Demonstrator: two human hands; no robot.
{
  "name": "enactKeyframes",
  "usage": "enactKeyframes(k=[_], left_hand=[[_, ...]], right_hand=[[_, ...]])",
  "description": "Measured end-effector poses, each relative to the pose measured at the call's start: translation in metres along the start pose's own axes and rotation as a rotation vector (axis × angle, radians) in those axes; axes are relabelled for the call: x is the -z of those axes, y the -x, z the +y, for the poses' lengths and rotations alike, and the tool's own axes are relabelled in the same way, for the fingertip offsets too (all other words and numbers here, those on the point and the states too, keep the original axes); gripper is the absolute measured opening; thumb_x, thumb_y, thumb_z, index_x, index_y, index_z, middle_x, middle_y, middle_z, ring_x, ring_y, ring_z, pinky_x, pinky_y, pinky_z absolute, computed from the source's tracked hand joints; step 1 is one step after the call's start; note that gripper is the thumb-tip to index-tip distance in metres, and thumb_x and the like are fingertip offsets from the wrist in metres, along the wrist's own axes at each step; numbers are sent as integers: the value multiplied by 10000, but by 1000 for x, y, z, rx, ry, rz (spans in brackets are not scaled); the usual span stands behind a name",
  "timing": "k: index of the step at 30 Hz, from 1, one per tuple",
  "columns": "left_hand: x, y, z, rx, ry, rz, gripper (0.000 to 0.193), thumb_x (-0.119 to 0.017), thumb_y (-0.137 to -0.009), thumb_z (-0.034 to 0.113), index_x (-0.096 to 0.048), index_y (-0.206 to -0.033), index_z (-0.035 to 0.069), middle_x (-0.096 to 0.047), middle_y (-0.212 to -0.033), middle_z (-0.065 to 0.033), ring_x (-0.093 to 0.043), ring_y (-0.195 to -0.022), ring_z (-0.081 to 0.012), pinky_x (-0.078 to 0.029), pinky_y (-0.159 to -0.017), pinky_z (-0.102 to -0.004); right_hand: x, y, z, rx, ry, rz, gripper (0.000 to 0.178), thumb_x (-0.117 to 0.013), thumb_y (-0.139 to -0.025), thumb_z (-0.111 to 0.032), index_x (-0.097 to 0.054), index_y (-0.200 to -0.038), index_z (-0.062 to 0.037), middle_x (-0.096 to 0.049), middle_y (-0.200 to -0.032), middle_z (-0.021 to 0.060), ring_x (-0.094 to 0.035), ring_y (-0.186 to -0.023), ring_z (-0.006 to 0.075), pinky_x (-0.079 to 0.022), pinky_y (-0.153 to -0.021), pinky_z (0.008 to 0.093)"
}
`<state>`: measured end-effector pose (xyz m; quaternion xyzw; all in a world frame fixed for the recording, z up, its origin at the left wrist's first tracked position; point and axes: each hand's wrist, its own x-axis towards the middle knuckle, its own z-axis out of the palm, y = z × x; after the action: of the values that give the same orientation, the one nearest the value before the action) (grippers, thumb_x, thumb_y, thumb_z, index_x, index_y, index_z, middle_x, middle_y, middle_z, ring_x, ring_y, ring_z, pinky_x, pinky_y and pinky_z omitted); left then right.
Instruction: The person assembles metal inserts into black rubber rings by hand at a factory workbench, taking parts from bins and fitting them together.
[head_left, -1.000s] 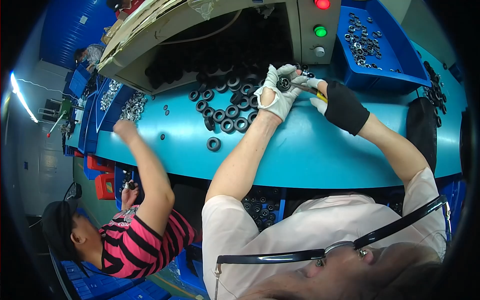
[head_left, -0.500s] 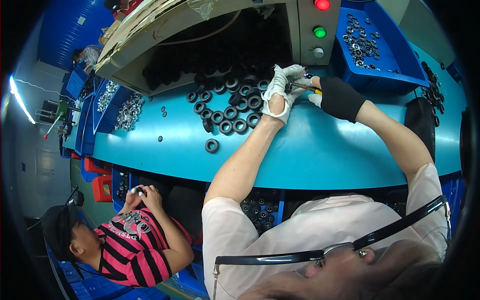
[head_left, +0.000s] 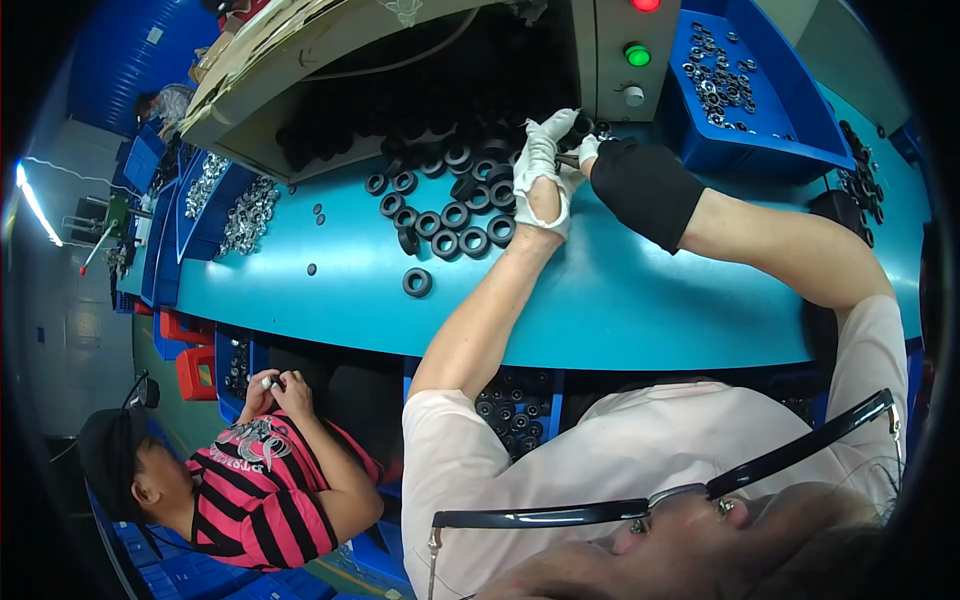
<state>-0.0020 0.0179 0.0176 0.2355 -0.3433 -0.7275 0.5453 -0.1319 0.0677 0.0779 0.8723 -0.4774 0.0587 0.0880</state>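
My left hand [head_left: 543, 168], in a worn white glove, is at the mouth of the machine. Its fingers are closed at a black ring [head_left: 582, 125], partly hidden by the glove. Just right of it is my right hand [head_left: 618, 172], under a black cover with white-wrapped fingertips. It grips a slim metal tool [head_left: 567, 158] whose tip points at my left palm; its handle is hidden. Several loose black rubber rings [head_left: 455, 216] lie left of my hands, one ring [head_left: 417, 282] apart and nearer me. Small metal parts [head_left: 603, 130] show beyond my right fingertips.
The machine [head_left: 608, 80] has a dark opening heaped with black rings. A blue bin [head_left: 775, 150] of metal parts stands at right on the turquoise table [head_left: 320, 300]. More metal parts [head_left: 250, 215] are piled at left. A seated co-worker [head_left: 270, 470] handles a small part at lower left.
Both hands have shifted slightly left and farther in, and my right hand has turned, hiding the tool's yellow handle. A black ring now shows at my left fingertips. The whole view has moved slightly.
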Motion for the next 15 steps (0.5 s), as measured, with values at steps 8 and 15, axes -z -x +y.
enactKeyframes(k=[8, 15], left_hand=[[2, 4, 2, 166, 147, -135, 515, -355, -972, 419, -505, -1214, -10, -536, -1194, -127, -489, -1116, -243, -397, -978, -395], [14, -8, -13, 46, 156, 0, 504, -384, -958, 448, -567, -1112, 4, -596, -1038, -106, -570, -954, -211, -449, -882, -347]], right_hand=[[0, 4, 10, 44, -66, -21, 135, -495, -812, -74, -566, -891, 8, -624, -790, 187, -640, -722, 312, -511, -593, 379], [-17, -4, -4, 93, 279, 207, 189, -530, -755, -72, -546, -893, 57, -596, -688, 151, -623, -618, 267, -489, -502, 344]])
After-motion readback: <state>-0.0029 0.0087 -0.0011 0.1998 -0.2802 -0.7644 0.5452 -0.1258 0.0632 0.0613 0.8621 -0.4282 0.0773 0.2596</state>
